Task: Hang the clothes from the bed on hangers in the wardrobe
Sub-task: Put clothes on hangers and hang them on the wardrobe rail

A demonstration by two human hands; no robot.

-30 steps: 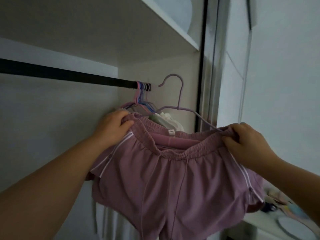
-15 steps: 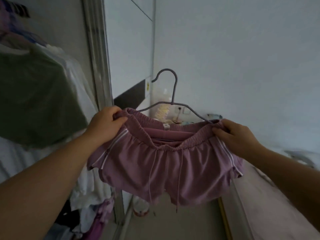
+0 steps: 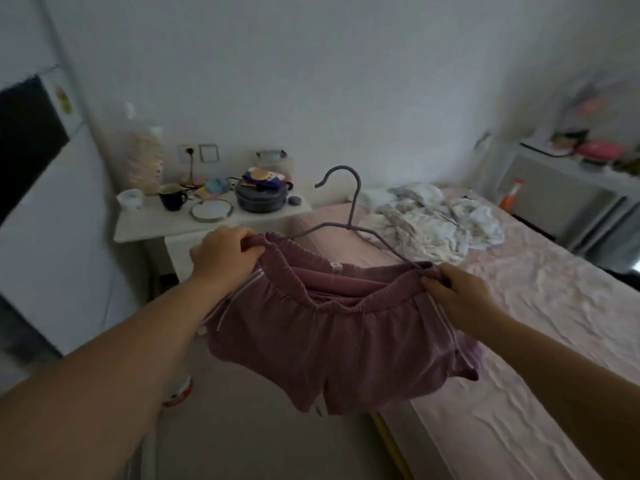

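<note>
A pair of mauve shorts (image 3: 332, 327) is held up in the air, in front of the bed (image 3: 519, 306) and above the floor. The left end of the waistband is gripped by the left hand (image 3: 221, 252), with the fingers curled over the fabric. The right end is pinched by the right hand (image 3: 457, 292) between thumb and fingers. A purple hanger (image 3: 349, 216) sits inside the waistband, and its hook stands up above the shorts. A heap of white clothes (image 3: 436, 216) is seen on the pink sheet behind. A small table (image 3: 145, 223) with a pot (image 3: 261, 199) and a mug (image 3: 171, 199) stands beside the bed.
</note>
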